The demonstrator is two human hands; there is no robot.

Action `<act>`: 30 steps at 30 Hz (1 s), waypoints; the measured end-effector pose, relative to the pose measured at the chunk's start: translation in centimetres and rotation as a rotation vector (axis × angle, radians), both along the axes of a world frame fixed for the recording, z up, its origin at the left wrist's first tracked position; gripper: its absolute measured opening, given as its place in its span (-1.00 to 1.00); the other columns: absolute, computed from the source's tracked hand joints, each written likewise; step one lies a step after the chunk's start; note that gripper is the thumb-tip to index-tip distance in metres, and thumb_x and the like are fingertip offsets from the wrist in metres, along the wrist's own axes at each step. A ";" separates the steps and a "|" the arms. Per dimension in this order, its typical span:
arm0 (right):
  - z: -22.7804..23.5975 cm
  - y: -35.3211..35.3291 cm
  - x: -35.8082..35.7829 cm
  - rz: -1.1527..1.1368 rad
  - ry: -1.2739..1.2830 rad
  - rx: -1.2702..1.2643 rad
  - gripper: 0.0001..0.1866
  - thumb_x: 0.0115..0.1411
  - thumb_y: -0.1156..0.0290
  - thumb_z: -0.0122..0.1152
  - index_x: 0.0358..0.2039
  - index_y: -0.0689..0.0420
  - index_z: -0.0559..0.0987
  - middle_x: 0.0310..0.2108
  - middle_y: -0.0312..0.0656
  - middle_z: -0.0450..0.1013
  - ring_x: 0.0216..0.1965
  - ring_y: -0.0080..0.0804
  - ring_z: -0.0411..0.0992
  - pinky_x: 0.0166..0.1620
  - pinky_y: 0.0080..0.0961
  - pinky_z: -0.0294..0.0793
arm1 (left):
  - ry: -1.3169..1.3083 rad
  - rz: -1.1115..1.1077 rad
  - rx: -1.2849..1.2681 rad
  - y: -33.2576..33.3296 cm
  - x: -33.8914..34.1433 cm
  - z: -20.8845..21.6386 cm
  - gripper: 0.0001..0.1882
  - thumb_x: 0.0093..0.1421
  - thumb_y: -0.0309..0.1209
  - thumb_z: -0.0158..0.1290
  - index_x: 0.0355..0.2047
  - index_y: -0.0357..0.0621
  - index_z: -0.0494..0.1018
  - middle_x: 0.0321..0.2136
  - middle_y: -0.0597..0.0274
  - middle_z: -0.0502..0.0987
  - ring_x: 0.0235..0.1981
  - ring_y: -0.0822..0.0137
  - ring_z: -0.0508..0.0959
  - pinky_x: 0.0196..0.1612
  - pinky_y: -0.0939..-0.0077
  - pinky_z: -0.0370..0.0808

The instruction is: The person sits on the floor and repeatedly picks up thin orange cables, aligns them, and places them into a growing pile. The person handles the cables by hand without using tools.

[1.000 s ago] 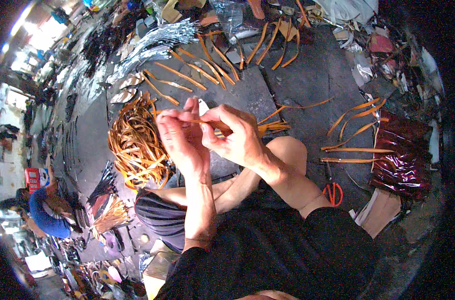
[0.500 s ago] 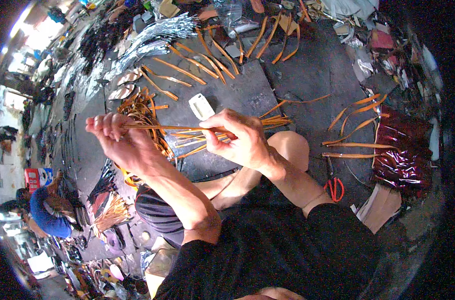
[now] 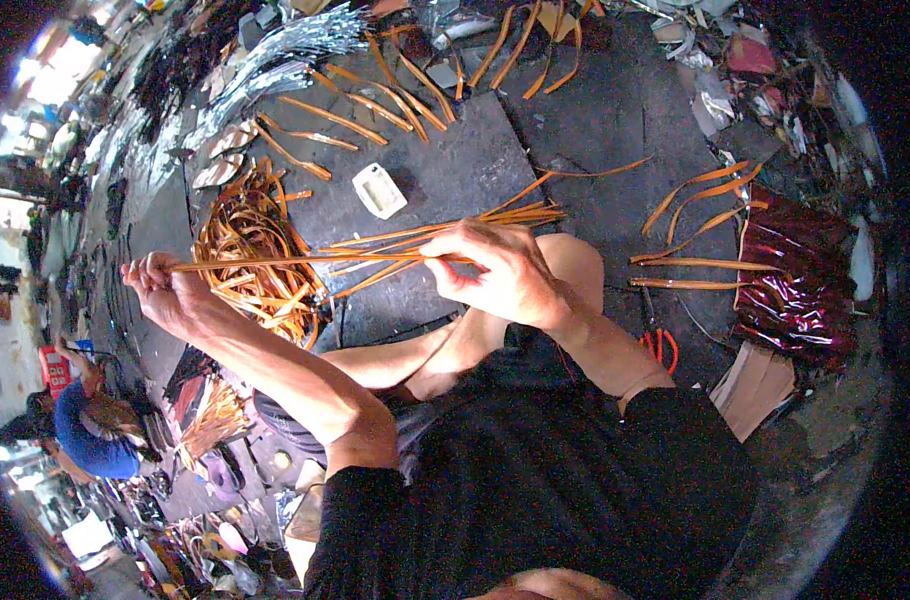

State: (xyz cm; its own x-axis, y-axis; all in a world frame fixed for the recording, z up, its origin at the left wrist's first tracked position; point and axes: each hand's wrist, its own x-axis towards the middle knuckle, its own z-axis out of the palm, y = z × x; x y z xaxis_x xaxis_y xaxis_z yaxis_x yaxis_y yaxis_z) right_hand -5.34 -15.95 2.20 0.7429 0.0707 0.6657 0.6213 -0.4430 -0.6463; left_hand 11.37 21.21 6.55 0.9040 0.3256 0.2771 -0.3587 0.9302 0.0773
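Note:
A thin tan strap (image 3: 305, 260) is stretched nearly level between my two hands. My left hand (image 3: 165, 292) is closed round its left end, out past the tangled pile of tan straps (image 3: 250, 255). At the other end my right hand (image 3: 495, 268) pinches the strap between thumb and fingers, above my bent knee. Below the right hand, several loose straps (image 3: 520, 213) lie in a bunch on the dark board. A small white tray-like block (image 3: 379, 191) rests on the board, beyond the hands.
Single tan straps (image 3: 345, 119) lie in spaced rows farther off. To the right are a shiny dark-red sheet (image 3: 795, 275) with straps on it and red-handled scissors (image 3: 661, 350). Silvery strips (image 3: 285, 65) are heaped at the far left. Another person in blue (image 3: 93, 425) sits at left.
My left hand has moved outward to the left and a little down, and the span of strap between my hands is longer. The right hand has shifted slightly right.

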 end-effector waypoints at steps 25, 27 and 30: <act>0.2 -4.1 -3.1 -0.161 0.422 -0.131 -0.83 0.04 0.53 0.38 -0.34 0.13 0.58 -0.48 -0.27 0.53 -0.52 -0.51 0.48 -0.46 -0.60 0.42 | 0.210 0.035 0.215 12.8 5.7 -9.2 -0.79 0.36 -0.48 -0.13 -0.47 -0.13 0.25 -0.64 0.36 0.22 -0.71 0.46 0.18 -0.62 0.62 0.22; -0.4 -4.9 -2.6 -0.096 0.327 -0.085 -0.87 0.07 0.55 0.35 -0.35 0.15 0.58 -0.48 -0.24 0.54 -0.49 -0.50 0.51 -0.42 -0.59 0.46 | 0.260 0.169 0.449 15.0 6.8 -11.4 -0.79 0.37 -0.43 -0.12 -0.45 -0.15 0.29 -0.60 0.34 0.28 -0.68 0.43 0.24 -0.58 0.62 0.27; -0.8 -7.9 -1.3 -0.107 0.343 -0.065 -0.95 0.13 0.59 0.28 -0.36 0.22 0.59 -0.35 -0.15 0.60 -0.28 -0.44 0.58 -0.23 -0.52 0.55 | 0.572 0.305 0.538 5.8 4.0 -9.2 -0.77 0.38 -0.31 -0.11 -0.39 -0.17 0.36 -0.53 0.31 0.39 -0.58 0.39 0.36 -0.44 0.58 0.39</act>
